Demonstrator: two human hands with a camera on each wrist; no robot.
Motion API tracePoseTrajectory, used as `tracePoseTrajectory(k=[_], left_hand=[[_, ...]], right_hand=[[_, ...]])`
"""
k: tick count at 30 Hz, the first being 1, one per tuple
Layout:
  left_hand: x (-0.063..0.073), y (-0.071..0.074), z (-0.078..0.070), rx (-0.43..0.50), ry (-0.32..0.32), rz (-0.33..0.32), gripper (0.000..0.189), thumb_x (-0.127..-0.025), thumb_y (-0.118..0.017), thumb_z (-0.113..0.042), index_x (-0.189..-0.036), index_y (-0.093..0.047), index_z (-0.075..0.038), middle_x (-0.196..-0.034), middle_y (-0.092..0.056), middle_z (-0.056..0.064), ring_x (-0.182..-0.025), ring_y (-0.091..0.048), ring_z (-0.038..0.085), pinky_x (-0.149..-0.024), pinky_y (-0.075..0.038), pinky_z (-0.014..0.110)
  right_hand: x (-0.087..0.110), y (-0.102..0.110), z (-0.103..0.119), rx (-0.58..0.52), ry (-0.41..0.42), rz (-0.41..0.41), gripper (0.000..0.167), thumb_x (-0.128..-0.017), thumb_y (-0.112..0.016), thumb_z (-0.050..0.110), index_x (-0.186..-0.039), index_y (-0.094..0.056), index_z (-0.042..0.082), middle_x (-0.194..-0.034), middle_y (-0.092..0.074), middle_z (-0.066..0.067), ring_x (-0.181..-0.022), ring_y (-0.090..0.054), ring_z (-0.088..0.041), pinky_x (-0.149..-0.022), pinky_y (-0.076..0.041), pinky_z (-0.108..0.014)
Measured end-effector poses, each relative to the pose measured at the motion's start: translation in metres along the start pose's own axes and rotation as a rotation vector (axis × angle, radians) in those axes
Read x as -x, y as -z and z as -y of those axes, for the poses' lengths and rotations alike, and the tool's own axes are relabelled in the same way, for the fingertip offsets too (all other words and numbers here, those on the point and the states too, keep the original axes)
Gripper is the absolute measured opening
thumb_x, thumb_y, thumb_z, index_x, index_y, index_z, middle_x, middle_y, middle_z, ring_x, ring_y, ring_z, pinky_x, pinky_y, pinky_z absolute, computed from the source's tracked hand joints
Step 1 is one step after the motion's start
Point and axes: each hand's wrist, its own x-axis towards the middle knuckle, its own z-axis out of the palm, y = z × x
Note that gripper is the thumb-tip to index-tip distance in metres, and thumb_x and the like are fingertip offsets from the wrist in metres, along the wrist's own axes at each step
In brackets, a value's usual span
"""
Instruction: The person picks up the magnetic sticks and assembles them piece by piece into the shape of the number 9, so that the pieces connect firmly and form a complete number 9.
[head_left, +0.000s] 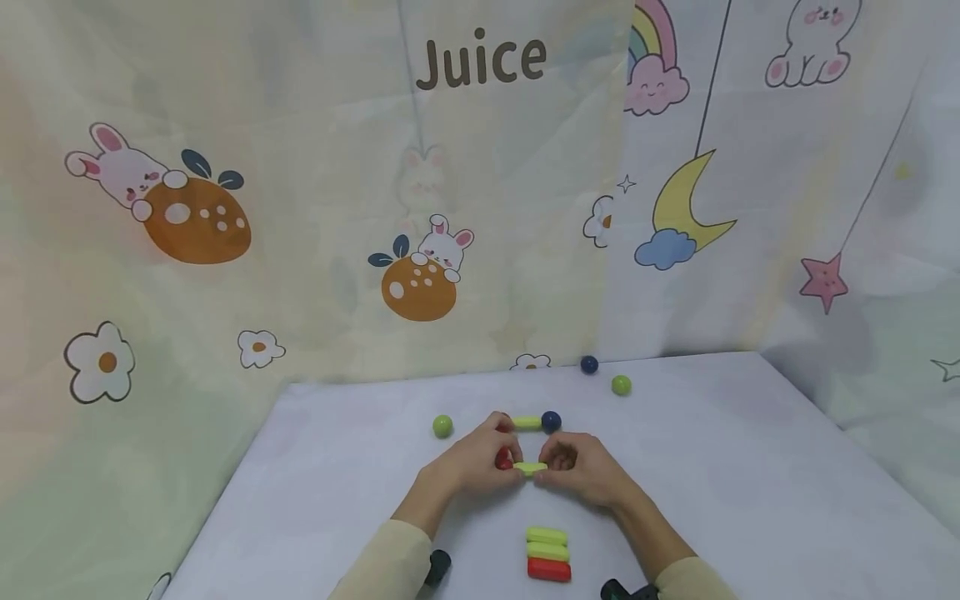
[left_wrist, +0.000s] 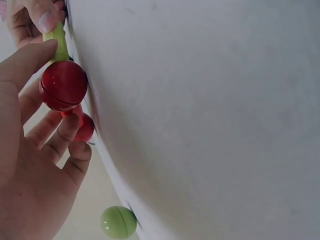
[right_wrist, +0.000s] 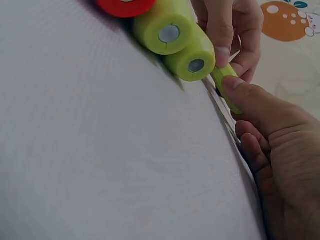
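Note:
Both hands meet over the middle of the table. My left hand pinches a yellow-green rod by its left end, and my right hand pinches the right end between thumb and finger. At the left end of this rod sits a red ball, close to the left palm. Just beyond the hands lies another yellow-green rod with a dark blue ball at its right end. Behind the left fingers, the left wrist view shows part of a red rod and a second red ball.
Nearer the front, two yellow-green rods and a red rod lie side by side. A green ball is left of the hands. Another green ball and a dark blue ball stand near the back edge, before a printed curtain.

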Motion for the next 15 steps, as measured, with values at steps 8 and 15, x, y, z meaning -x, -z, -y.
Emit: tracePoseTrajectory(k=[8, 15], left_hand=[[-0.0026, -0.0042, 0.0059, 0.072, -0.022, 0.004, 0.008, -0.089, -0.077, -0.032, -0.093, -0.070, -0.031, -0.140, -0.049, 0.000, -0.115, -0.052, 0.012, -0.095, -0.049, 0.027], [-0.0034, -0.0060, 0.0081, 0.079, -0.017, 0.006, 0.009, -0.088, -0.078, -0.031, -0.092, -0.070, -0.029, -0.138, -0.049, 0.001, -0.117, -0.052, 0.013, -0.094, -0.049, 0.026]], right_hand=[[0.0018, 0.0016, 0.0010, -0.003, -0.011, -0.004, 0.026, -0.082, -0.087, 0.026, -0.097, -0.067, 0.017, -0.083, -0.065, 0.003, -0.072, -0.061, -0.013, -0.065, -0.051, -0.025], [0.0002, 0.0092, 0.0076, 0.022, -0.010, 0.068, 0.035, -0.086, -0.084, 0.036, -0.105, -0.065, 0.014, -0.089, -0.065, 0.003, -0.079, -0.062, -0.014, -0.071, -0.052, -0.026]])
